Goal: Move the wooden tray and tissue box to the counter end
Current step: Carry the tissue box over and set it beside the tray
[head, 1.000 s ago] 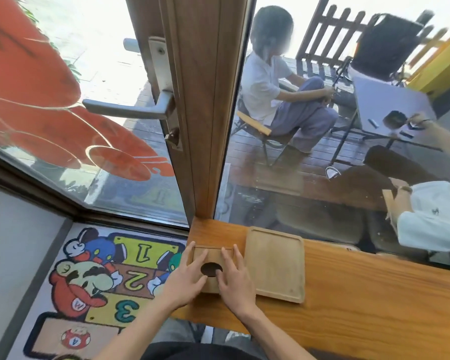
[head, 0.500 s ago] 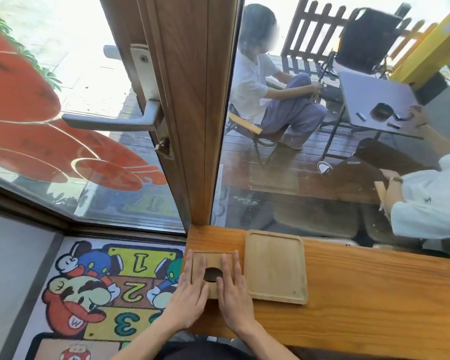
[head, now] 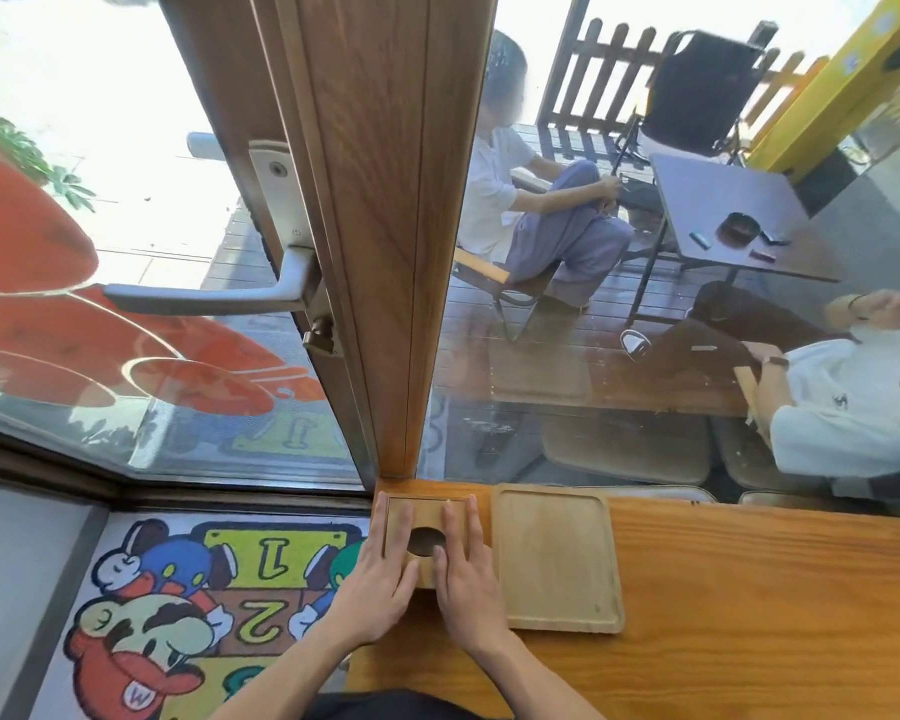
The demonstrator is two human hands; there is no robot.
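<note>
A small wooden tissue box with a dark oval hole in its lid sits at the left end of the wooden counter, close to the window post. My left hand lies flat on its left side and my right hand lies flat on its right side, fingers stretched forward over the lid. A pale wooden tray with a raised rim rests flat on the counter, directly to the right of the box and touching or nearly touching it.
A wooden door post with a metal handle rises right behind the box. Glass panes stand behind the counter; people sit at a table outside. A cartoon floor mat lies below the counter's left end.
The box has slid a little forward toward the post under my two hands. The tray has stayed beside it.
</note>
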